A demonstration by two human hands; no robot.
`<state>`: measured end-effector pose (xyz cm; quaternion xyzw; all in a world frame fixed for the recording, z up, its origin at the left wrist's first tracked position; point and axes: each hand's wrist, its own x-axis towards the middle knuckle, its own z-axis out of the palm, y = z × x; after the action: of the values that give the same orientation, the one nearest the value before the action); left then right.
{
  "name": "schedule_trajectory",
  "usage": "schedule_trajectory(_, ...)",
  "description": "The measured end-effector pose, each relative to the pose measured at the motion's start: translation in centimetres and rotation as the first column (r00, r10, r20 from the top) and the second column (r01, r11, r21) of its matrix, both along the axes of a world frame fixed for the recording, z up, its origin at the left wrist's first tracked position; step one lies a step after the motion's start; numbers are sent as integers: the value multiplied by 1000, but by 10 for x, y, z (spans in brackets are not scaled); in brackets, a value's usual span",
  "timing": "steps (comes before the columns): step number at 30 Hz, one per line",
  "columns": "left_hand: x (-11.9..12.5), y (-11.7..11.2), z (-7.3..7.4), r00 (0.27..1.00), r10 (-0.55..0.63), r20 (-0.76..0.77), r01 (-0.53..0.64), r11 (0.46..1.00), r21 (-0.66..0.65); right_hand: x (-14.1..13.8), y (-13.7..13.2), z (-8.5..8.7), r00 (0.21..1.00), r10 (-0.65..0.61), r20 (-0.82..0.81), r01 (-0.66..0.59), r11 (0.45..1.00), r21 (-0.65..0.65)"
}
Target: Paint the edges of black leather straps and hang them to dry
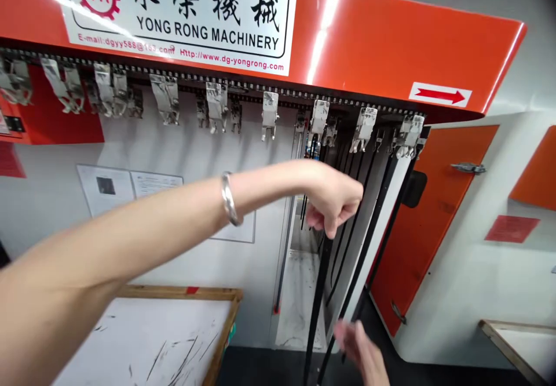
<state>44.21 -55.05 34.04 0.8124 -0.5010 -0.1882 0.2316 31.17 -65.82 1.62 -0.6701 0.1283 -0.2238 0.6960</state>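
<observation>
"Where do you stand right now?"

"You're facing the open side of an orange machine housing (391, 44), below its Yong Rong Machinery sign (174, 15). Metal clips (269, 113) hang from a chain rail (243, 87), and long black straps (319, 299) drop beside an orange door (428, 229)."

"And my hands?"

"Your left arm (130, 229) crosses the view, rising from lower left to a raised wrist, with a silver bangle (229, 199) on it. Your left hand (332, 206) is closed and seems curled around the upper part of one strap. Your right hand (358, 345) is low beside the straps, blurred, its fingers loose and apart, and it doesn't appear to grip anything."

"How should I handle this?"

"Keep your left fist firm and that strap straight and untwisted. Use your right hand only to steady it, clear of the neighbouring straps."
</observation>
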Motion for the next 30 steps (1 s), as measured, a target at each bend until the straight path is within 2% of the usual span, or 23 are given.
schedule_trajectory(2,11,-12,-25,982,-185,47,178,976,123,32,5,24,986,-10,168,10,1000,-1)
schedule_trajectory(4,19,-15,-36,953,-288,95,266,944,195,66,15,49,946,13,324,-25,999,34)
schedule_trajectory(5,22,-13,-37,945,-297,138,273,947,172,80,21,61,928,22,371,-49,997,66)
schedule_trajectory(6,25,-11,-35,945,-263,192,248,964,98,93,25,71,917,26,398,-73,992,102)
schedule_trajectory(7,28,-9,-31,951,-181,252,195,980,-34,104,28,81,908,23,419,-88,987,137)
schedule_trajectory(8,31,-8,-26,951,-59,304,125,971,-203,113,29,90,896,16,443,-100,981,165)
schedule_trajectory(9,35,-10,-19,940,80,332,56,923,-380,120,28,98,881,14,473,-115,976,185)
schedule_trajectory(11,44,-21,-3,904,311,295,-51,761,-647,131,21,112,852,31,523,-157,967,198)
schedule_trajectory(12,49,-30,5,901,366,232,-92,684,-723,136,17,119,843,45,536,-178,964,199)
schedule_trajectory(13,55,-41,14,915,374,150,-131,629,-766,140,12,125,837,56,545,-194,961,199)
schedule_trajectory(14,60,-51,22,936,347,62,-170,598,-783,144,8,131,832,62,551,-202,959,197)
schedule_trajectory(17,73,-78,41,968,220,-121,-230,588,-775,157,-2,147,823,59,565,-198,962,186)
schedule_trajectory(20,81,-88,50,970,192,-146,-233,584,-778,166,-8,160,812,58,581,-193,966,173)
schedule_trajectory(23,84,-88,52,970,175,-168,-239,574,-783,171,-16,170,801,49,596,-182,969,165)
schedule_trajectory(27,87,-86,47,977,112,-182,-213,585,-782,177,-28,182,795,37,606,-164,974,156)
schedule_trajectory(30,88,-84,28,984,81,-159,-177,570,-803,181,-34,188,792,36,610,-153,978,141)
